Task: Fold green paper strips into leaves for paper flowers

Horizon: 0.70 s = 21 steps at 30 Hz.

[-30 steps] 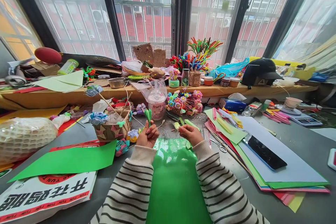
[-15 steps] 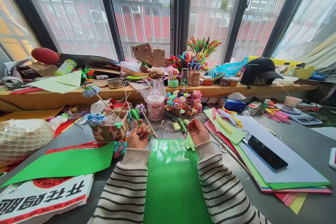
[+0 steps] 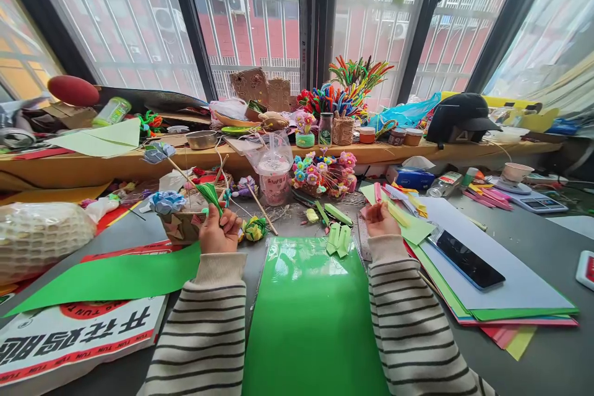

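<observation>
Head view, as I read it remotely. The left hand [image 3: 218, 232] has swung out leftward from the middle of the surface [image 3: 533, 247] and now sits against the cardboard basket [image 3: 183, 226], its grip closed around a folded green paper piece [image 3: 210, 195] held upright. The right hand [image 3: 380, 219] has travelled rightward, off the green sheet [image 3: 306, 315], to the edge of the coloured paper stack [image 3: 464, 315]; its fingers are curled, and I cannot tell whether they hold anything. Cut green strips [image 3: 338, 240] lie between the hands, which now stand well apart.
</observation>
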Tool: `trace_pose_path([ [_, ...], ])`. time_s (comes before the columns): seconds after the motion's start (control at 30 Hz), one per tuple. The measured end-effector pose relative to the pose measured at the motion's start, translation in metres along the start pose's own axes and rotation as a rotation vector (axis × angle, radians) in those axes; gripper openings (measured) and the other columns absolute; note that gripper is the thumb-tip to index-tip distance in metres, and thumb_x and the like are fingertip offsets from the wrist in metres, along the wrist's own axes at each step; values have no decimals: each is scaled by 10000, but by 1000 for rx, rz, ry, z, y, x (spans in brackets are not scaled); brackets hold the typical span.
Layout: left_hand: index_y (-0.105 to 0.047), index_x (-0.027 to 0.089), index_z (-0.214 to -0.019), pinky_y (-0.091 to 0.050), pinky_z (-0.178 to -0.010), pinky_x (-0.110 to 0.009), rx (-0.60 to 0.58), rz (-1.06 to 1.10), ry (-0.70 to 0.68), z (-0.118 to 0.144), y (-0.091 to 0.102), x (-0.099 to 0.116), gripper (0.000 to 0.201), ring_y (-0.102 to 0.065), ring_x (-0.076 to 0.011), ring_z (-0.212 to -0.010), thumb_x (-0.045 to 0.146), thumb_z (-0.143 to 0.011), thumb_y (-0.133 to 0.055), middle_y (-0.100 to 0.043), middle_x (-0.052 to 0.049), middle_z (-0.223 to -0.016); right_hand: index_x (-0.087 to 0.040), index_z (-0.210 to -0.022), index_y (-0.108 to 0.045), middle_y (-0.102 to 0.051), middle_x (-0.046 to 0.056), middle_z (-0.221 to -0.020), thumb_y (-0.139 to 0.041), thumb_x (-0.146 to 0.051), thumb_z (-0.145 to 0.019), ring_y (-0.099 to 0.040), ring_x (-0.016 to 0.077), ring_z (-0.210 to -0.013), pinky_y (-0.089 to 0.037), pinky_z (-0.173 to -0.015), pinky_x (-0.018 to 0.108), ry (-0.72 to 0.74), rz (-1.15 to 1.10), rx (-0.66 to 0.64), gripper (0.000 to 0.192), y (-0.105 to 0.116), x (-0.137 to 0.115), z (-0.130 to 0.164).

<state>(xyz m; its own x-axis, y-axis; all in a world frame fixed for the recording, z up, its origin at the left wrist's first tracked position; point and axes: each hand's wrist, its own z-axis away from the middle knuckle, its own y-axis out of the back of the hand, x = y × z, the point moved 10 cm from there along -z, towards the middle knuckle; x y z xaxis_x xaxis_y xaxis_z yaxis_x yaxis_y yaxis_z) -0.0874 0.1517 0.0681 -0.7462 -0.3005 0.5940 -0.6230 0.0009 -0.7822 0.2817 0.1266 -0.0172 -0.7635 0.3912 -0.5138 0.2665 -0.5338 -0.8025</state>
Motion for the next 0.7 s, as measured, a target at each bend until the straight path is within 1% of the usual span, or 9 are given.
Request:
trace_pose_path([
  [0.07, -467, 115, -669, -291, -381, -139, 31, -32, -40, 0, 2, 7, 233, -239, -27, -333, 198, -816, -307, -304, 66, -389, -175, -568, -455, -484, -90, -443, -431, -155, -767, -477, 0, -381, -453, -441, 95, 21, -2, 16, 201, 4, -9, -5],
  [0.2, -475, 116, -669, -292, -381, -153, 74, -126, -116, 0, 4, 15, 227, -247, -31, -332, 196, -812, -317, -305, 65, -385, -181, -546, -448, -464, -90, -427, -423, -169, -770, -467, 12, -360, -455, -404, 117, 100, 59, 11, 226, 8, -27, -13],
  [0.3, -470, 116, -654, -264, -363, -150, 79, -139, -119, -1, 5, 13, 214, -240, -29, -330, 208, -802, -344, -303, 66, -391, -181, -544, -448, -464, -92, -429, -447, -169, -754, -462, 14, -351, -455, -391, 122, 136, 81, 7, 210, 10, -34, -16],
  [0.37, -466, 116, -651, -251, -354, -147, 61, -135, -119, -2, 3, 11, 217, -241, -29, -331, 208, -803, -341, -303, 66, -394, -178, -557, -453, -476, -94, -444, -466, -169, -741, -470, 10, -363, -461, -413, 119, 150, 73, 7, 185, 10, -36, -15],
  [0.47, -468, 118, -654, -317, -395, -161, 40, -184, -129, -2, 1, 10, 216, -270, -30, -340, 201, -804, -336, -328, 64, -402, -172, -598, -472, -509, -91, -481, -504, -165, -711, -497, 6, -408, -466, -459, 114, 188, 56, 1, 118, 4, -36, -8],
  [0.53, -483, 116, -666, -357, -434, -169, 35, -303, -128, -3, 1, 8, 199, -298, -27, -345, 200, -795, -358, -354, 64, -408, -163, -632, -493, -542, -73, -511, -551, -166, -666, -524, 22, -449, -470, -472, 131, 207, 63, -26, 67, -4, -32, 0],
  [0.57, -493, 114, -666, -358, -433, -164, 28, -384, -122, -4, 1, 8, 191, -301, -23, -338, 207, -786, -377, -360, 66, -405, -157, -650, -506, -561, -59, -534, -577, -179, -637, -540, 39, -475, -479, -487, 155, 197, 90, -84, 76, -13, -27, 4],
  [0.6, -504, 112, -660, -346, -413, -155, 7, -475, -104, -5, -1, 6, 186, -303, -22, -328, 216, -773, -400, -363, 67, -397, -151, -654, -515, -569, -51, -539, -606, -187, -601, -548, 50, -489, -484, -499, 169, 193, 118, -109, 111, -18, -23, 8],
  [0.7, -529, 109, -608, -272, -315, -148, -84, -712, -10, -10, -2, -1, 162, -324, -34, -290, 233, -705, -494, -387, 58, -371, -143, -651, -544, -570, -53, -542, -666, -212, -504, -540, 48, -481, -478, -489, 160, 251, 208, -127, 203, -26, -21, 17],
])
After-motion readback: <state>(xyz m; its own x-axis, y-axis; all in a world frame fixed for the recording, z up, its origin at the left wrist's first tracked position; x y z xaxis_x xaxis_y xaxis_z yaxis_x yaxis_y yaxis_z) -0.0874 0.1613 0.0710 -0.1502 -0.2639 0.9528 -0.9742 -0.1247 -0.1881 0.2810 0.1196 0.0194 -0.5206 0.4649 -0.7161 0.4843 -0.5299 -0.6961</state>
